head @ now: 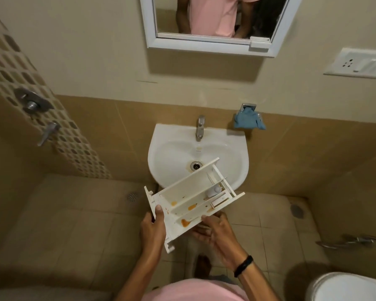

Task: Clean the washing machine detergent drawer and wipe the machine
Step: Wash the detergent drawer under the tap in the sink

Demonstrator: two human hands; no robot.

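The beige tiled floor [78,213] spreads under everything, and a white-framed wall mirror [211,43] hangs above the white ceramic wash basin [172,148] with its chrome tap [199,127]. A white toilet lid [352,287] shows at the lower right. The white plastic detergent drawer [191,198] is held in the air in front of the basin, its far corner over the basin's front rim, tilted, open compartments facing up and marked with orange-brown stains [186,222]. The left hand [153,227] is closed around the drawer's near left end, fingers curled over the edge. The right hand [215,229] cups the drawer's near side from beneath, fingers loosely bent against it, a black wristband [243,266] on that wrist. A crumpled blue cloth [249,120] hangs from a chrome wall holder right of the tap.
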